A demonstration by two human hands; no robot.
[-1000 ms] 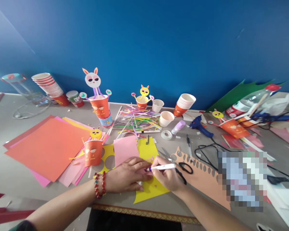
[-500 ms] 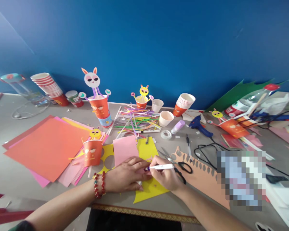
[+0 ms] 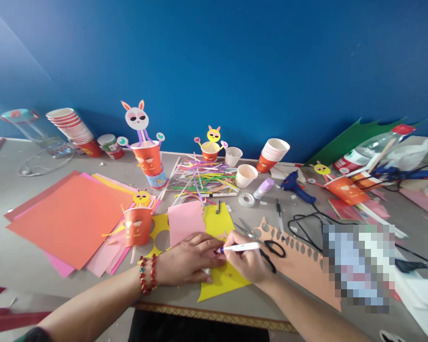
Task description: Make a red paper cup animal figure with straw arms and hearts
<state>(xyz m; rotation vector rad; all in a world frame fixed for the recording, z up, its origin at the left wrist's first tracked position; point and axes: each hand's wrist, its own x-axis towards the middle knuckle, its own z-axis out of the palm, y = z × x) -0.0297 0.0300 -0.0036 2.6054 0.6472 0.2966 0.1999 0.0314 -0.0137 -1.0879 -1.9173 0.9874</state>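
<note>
My right hand [image 3: 248, 264] is closed around a white marker [image 3: 243, 247]. The marker's purple tip end touches down near a small pink paper piece [image 3: 219, 255] beside the fingers of my left hand [image 3: 189, 259]. That left hand lies flat, fingers stretched, pressing on the paper; its palm hides part of what lies below. Under both hands is a yellow sheet [image 3: 230, 284], and a larger pink sheet [image 3: 186, 221] rests just beyond the left fingers. Black-handled scissors [image 3: 276, 248] lie against the right hand's outer side, by an orange sheet with cut-out holes [image 3: 306, 275].
An orange paper cup [image 3: 138, 228] with a yellow rabbit stands left of my hands, beside stacked coloured paper [image 3: 71, 218]. Behind lie several paper strips [image 3: 207, 173], a tape roll [image 3: 246, 199] and a glue stick [image 3: 264, 188]. A blue glue gun [image 3: 297, 187] trails its cable on the right.
The marker and right fingers have shifted slightly to the right. My left hand stays in the same place.
</note>
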